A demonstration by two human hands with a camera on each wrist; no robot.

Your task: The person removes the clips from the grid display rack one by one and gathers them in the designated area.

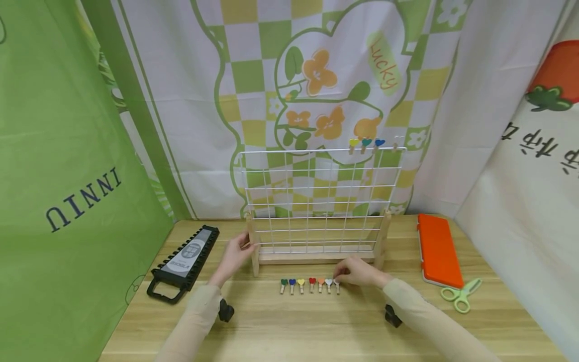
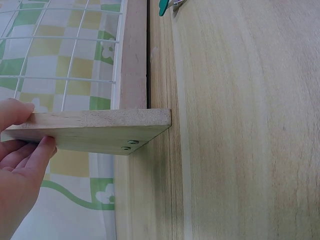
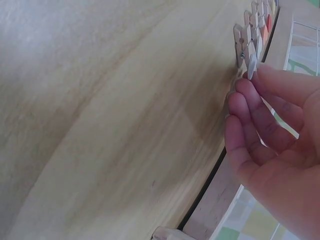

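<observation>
On the wooden table [image 1: 289, 329], the left hand [image 1: 236, 255] grips the left leg [image 2: 100, 119] of the rack [image 1: 294, 260]; the right hand [image 1: 359, 271] pinches the rightmost near clip [image 1: 337, 287], where light pressure should spare neighbouring clips [image 1: 320, 285].

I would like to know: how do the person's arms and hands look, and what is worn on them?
The left hand and right hand are without gloves. The left sleeve and right sleeve are long, plain and pale beige. A small, blocky black device sits at the left wrist, another at the right. No cable shows.
</observation>
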